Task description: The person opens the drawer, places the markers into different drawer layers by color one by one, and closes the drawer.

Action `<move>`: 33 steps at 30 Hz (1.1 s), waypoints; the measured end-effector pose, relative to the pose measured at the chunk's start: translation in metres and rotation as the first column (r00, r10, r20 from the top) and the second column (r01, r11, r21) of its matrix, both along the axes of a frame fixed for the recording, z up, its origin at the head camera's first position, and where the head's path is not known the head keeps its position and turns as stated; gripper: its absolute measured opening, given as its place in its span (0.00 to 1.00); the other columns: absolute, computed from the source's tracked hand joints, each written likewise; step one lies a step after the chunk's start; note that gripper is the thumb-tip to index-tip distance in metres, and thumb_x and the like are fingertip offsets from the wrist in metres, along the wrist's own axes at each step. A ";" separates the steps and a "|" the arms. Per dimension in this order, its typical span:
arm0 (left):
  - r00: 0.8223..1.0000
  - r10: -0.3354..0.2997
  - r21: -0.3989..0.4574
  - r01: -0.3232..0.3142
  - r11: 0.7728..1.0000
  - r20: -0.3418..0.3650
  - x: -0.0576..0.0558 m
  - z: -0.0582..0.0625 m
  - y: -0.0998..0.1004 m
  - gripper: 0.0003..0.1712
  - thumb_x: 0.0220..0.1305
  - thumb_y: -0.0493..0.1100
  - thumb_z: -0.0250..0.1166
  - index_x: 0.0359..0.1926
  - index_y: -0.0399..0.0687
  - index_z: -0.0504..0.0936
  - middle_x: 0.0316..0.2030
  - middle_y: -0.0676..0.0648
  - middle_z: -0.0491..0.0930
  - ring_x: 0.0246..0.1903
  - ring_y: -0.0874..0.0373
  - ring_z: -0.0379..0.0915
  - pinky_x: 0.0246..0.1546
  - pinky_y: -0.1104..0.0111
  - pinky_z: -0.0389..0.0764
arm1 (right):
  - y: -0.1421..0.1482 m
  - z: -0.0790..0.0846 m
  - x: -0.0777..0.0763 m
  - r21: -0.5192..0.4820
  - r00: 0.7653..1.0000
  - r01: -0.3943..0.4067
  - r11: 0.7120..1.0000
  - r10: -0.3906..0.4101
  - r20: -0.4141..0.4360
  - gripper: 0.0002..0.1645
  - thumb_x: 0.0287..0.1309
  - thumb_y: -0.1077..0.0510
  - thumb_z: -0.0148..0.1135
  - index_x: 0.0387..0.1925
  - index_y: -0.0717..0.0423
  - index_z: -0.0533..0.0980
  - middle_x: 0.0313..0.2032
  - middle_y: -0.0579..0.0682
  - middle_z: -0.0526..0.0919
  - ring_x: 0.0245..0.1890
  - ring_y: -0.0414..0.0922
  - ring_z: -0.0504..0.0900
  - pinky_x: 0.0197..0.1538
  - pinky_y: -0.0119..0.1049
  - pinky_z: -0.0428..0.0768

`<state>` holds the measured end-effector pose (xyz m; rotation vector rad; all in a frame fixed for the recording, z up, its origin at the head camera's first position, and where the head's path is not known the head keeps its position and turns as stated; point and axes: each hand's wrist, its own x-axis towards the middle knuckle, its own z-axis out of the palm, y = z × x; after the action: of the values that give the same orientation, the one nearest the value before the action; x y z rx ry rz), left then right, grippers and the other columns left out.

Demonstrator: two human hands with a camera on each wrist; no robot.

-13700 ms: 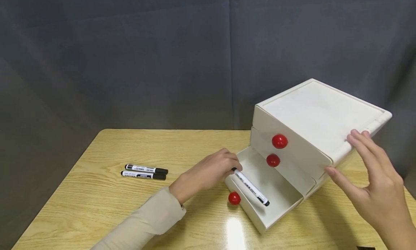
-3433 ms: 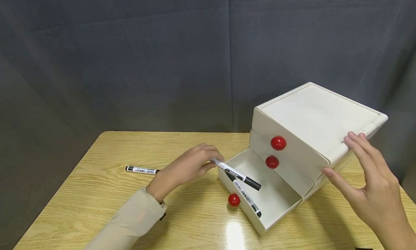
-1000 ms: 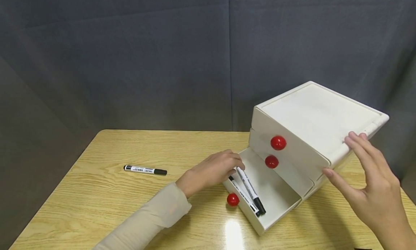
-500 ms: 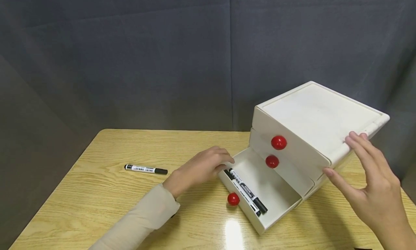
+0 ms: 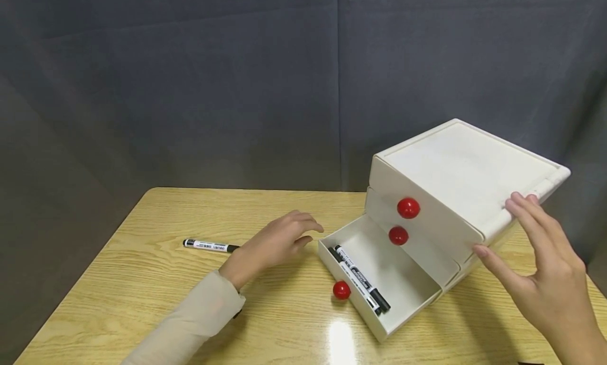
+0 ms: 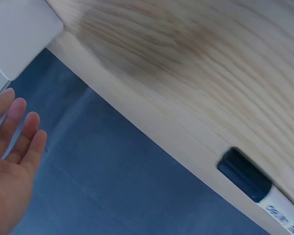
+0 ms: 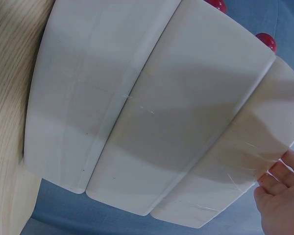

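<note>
My left hand (image 5: 277, 241) is off the left corner of the pulled-out bottom drawer (image 5: 403, 273), fingers slightly bent and holding nothing. Inside that drawer two whiteboard markers (image 5: 359, 278) lie side by side along its front wall. Another whiteboard marker (image 5: 208, 245) is on the table, its black cap partly hidden behind my left wrist; the left wrist view shows that cap (image 6: 245, 174) nearby. My right hand (image 5: 550, 270) rests its fingertips on the top edge of the white drawer cabinet (image 5: 469, 170), thumb near the front corner, fingers extended. The right wrist view shows it at the cabinet's side (image 7: 176, 112).
The cabinet's two upper drawers are closed, each with a round red knob (image 5: 408, 208). The bottom drawer's red knob (image 5: 341, 290) sticks out over the wooden table (image 5: 156, 302). A dark grey curtain (image 5: 237, 91) hangs behind the table.
Earlier, two markers lay on the table and one was in the drawer. My left hand has laid a second marker there, let go and moved left. The right hand has stayed in place.
</note>
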<state>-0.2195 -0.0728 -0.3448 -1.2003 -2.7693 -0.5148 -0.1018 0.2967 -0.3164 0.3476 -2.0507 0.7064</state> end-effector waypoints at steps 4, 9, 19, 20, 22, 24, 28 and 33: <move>1.000 0.021 0.005 -0.021 1.000 -0.018 -0.001 -0.002 -0.011 0.17 0.65 0.33 0.66 0.54 0.48 0.83 0.52 0.50 0.83 0.58 0.53 0.76 0.63 0.61 0.76 | 0.000 -0.001 0.000 -0.005 1.000 -0.002 1.000 0.002 0.000 0.55 0.51 0.21 0.59 0.62 0.63 0.75 0.64 0.59 0.76 0.73 0.43 0.64 0.72 0.20 0.58; 0.998 0.055 0.017 -0.055 0.998 -0.028 -0.002 -0.005 -0.024 0.17 0.64 0.34 0.66 0.54 0.48 0.83 0.53 0.50 0.83 0.59 0.53 0.76 0.63 0.61 0.76 | -0.001 0.000 0.000 0.005 1.000 0.002 1.000 -0.002 -0.008 0.55 0.52 0.22 0.59 0.61 0.64 0.75 0.64 0.59 0.76 0.73 0.44 0.65 0.72 0.20 0.58; 0.995 0.099 0.046 -0.099 0.994 0.001 -0.001 -0.008 -0.042 0.17 0.64 0.34 0.66 0.54 0.47 0.83 0.54 0.49 0.83 0.58 0.52 0.76 0.61 0.59 0.78 | -0.001 0.000 0.000 0.017 1.000 0.004 1.000 -0.004 -0.030 0.54 0.52 0.22 0.59 0.60 0.65 0.75 0.63 0.60 0.77 0.72 0.43 0.66 0.72 0.20 0.59; 0.995 0.103 0.046 -0.103 0.994 0.002 -0.001 -0.008 -0.043 0.17 0.64 0.34 0.66 0.54 0.47 0.83 0.54 0.49 0.83 0.58 0.51 0.76 0.61 0.59 0.78 | -0.001 0.000 0.000 0.015 1.000 0.005 1.000 -0.005 -0.028 0.55 0.52 0.22 0.59 0.60 0.65 0.75 0.63 0.59 0.77 0.72 0.43 0.66 0.72 0.20 0.59; 0.994 0.111 0.042 -0.111 0.993 0.005 0.000 -0.009 -0.046 0.17 0.65 0.35 0.66 0.55 0.46 0.83 0.54 0.48 0.82 0.59 0.50 0.76 0.61 0.58 0.78 | -0.001 0.000 0.001 0.012 1.000 0.006 1.000 -0.006 -0.024 0.55 0.52 0.22 0.59 0.60 0.65 0.75 0.63 0.59 0.77 0.72 0.43 0.66 0.72 0.20 0.59; 0.993 0.120 0.040 -0.121 0.992 0.011 0.000 -0.010 -0.049 0.17 0.65 0.34 0.66 0.55 0.46 0.82 0.55 0.47 0.82 0.59 0.49 0.75 0.61 0.57 0.78 | 0.000 0.000 0.001 0.011 1.000 0.005 1.000 -0.005 -0.023 0.55 0.52 0.22 0.59 0.60 0.65 0.75 0.63 0.59 0.77 0.73 0.43 0.66 0.72 0.20 0.59; 0.990 0.143 0.045 -0.143 0.989 0.020 0.000 -0.012 -0.055 0.18 0.65 0.35 0.66 0.56 0.47 0.82 0.56 0.47 0.81 0.60 0.49 0.74 0.61 0.56 0.78 | 0.000 -0.001 0.001 0.012 1.000 0.005 1.000 -0.005 -0.021 0.55 0.52 0.22 0.59 0.61 0.65 0.75 0.64 0.60 0.76 0.73 0.43 0.65 0.72 0.20 0.59; 0.987 0.157 0.059 -0.159 0.986 0.033 -0.002 -0.016 -0.062 0.18 0.66 0.34 0.65 0.56 0.47 0.82 0.56 0.47 0.81 0.58 0.50 0.76 0.58 0.57 0.80 | 0.000 -0.001 0.000 0.013 1.000 0.003 1.000 -0.003 -0.017 0.55 0.52 0.22 0.59 0.61 0.65 0.75 0.64 0.60 0.76 0.73 0.43 0.65 0.73 0.20 0.59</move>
<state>-0.2217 -0.1344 -0.3607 -0.9577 -2.8187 -0.6008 -0.1014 0.2967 -0.3172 0.3568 -2.0404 0.6864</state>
